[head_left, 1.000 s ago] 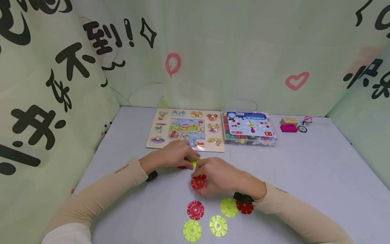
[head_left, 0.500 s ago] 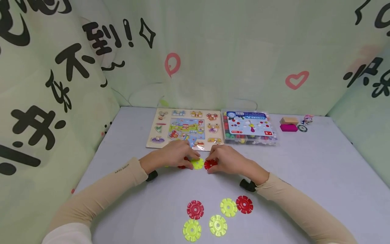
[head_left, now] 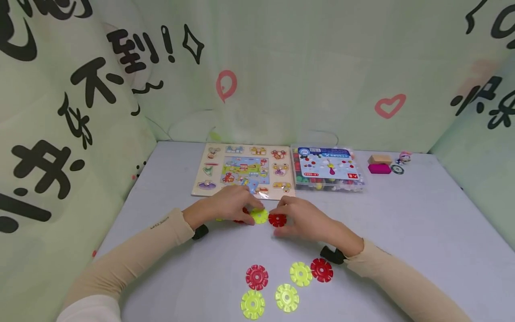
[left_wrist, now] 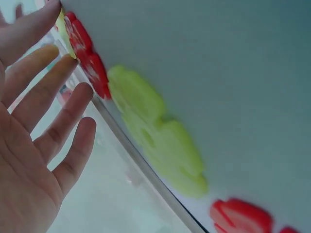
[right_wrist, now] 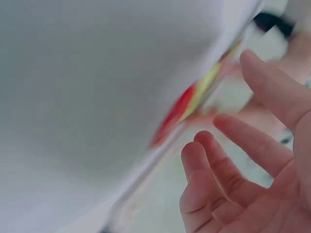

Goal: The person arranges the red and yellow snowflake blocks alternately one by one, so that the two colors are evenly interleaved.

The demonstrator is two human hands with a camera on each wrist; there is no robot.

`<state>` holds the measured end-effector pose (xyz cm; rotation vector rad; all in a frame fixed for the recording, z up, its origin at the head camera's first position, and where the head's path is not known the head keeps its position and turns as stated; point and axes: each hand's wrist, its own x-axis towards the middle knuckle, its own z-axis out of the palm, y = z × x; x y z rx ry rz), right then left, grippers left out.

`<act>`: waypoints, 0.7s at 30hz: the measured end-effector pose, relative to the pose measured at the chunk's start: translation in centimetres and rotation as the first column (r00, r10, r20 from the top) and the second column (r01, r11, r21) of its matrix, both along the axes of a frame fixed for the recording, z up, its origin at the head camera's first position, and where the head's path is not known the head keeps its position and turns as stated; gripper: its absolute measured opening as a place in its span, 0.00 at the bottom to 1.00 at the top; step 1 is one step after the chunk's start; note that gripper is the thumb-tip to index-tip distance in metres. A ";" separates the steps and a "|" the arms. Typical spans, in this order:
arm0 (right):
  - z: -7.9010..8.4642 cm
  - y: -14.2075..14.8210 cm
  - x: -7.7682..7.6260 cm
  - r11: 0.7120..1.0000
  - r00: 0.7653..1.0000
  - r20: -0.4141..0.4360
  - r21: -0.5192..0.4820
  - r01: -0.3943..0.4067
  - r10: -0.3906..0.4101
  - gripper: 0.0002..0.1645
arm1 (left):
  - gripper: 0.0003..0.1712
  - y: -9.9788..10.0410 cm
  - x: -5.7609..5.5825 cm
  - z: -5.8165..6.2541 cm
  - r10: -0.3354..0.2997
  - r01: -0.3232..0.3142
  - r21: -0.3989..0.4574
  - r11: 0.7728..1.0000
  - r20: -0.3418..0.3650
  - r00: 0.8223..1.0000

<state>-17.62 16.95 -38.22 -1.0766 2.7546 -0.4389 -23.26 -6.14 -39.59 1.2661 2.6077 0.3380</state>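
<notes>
Flower-shaped plastic discs lie in a row in front of the puzzle board, red alternating with yellow-green. My left hand [head_left: 231, 203] hovers over the row's left part with thumb and fingers spread apart. It partly hides a red disc [left_wrist: 87, 53]; beside that lies a yellow-green disc [head_left: 259, 216]. At the row's right end is another red disc [head_left: 277, 220], flat on the table. My right hand [head_left: 303, 219] is right beside this disc, its thumb and fingers parted, with nothing gripped. In the right wrist view the fingers [right_wrist: 233, 184] are loosely bent.
Closer to me lie two red discs, one of them this red disc [head_left: 322, 270], and several yellow-green discs [head_left: 287, 298]. Behind the row are the wooden puzzle board [head_left: 197, 188] and a clear bead box [head_left: 330, 170]. Blocks [head_left: 380, 168] and a small figurine [head_left: 404, 157] stand back right.
My right hand has carried a red disc forward to the row's right end and let go of it. It has since drawn back slightly toward me. The left hand stays put.
</notes>
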 end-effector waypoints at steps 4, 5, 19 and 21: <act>0.7 -1.3 4.7 0.984 0.984 0.029 -0.007 -0.176 0.176 0.28 | 0.26 0.7 0.2 -0.1 -0.017 0.018 0.020 1.000 -0.024 1.000; 0.7 -1.6 5.9 0.970 0.969 0.044 -0.008 -0.244 0.244 0.28 | 0.27 1.0 0.2 -0.2 -0.029 0.029 0.020 0.999 -0.032 0.999; -1.5 -3.5 11.5 0.821 0.818 -0.109 0.167 -0.546 0.565 0.27 | 0.27 3.0 0.2 -0.6 -0.091 0.091 0.004 0.996 -0.083 0.992; -1.5 -3.5 11.4 0.819 0.817 -0.089 0.138 -0.556 0.570 0.24 | 0.27 3.0 0.2 -0.6 -0.085 0.086 0.010 0.996 -0.078 0.993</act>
